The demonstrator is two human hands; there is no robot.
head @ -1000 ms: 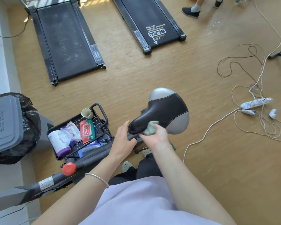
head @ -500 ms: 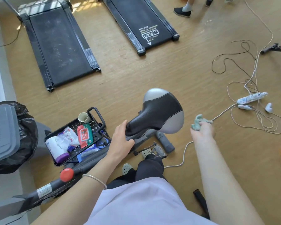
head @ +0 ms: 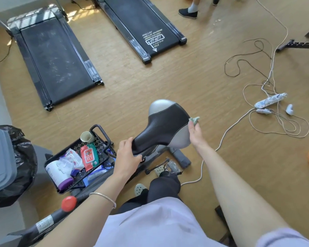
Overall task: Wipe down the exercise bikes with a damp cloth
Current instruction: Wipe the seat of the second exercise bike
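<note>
The exercise bike's saddle (head: 165, 126), black with grey ends, sits in the middle of the view above the bike's frame (head: 43, 223). My left hand (head: 128, 155) grips the narrow black nose of the saddle. My right hand (head: 194, 133) holds a small crumpled green cloth (head: 194, 119) against the wide right rear edge of the saddle. The bike's red knob (head: 69, 203) shows at lower left. A pedal (head: 169, 166) is visible below the saddle.
A black trolley tray (head: 103, 134) with wipes, a cup and bottles stands left of the saddle. A grey bin (head: 0, 161) with a black bag is at far left. Two treadmills (head: 55, 59) lie ahead. Cables and a power strip (head: 269, 100) sprawl at right. A person's feet (head: 188, 11) are at the top.
My right hand left the saddle's nose with the cloth, swung out to the right, then came back to the saddle's rear right edge. My left hand kept its grip.
</note>
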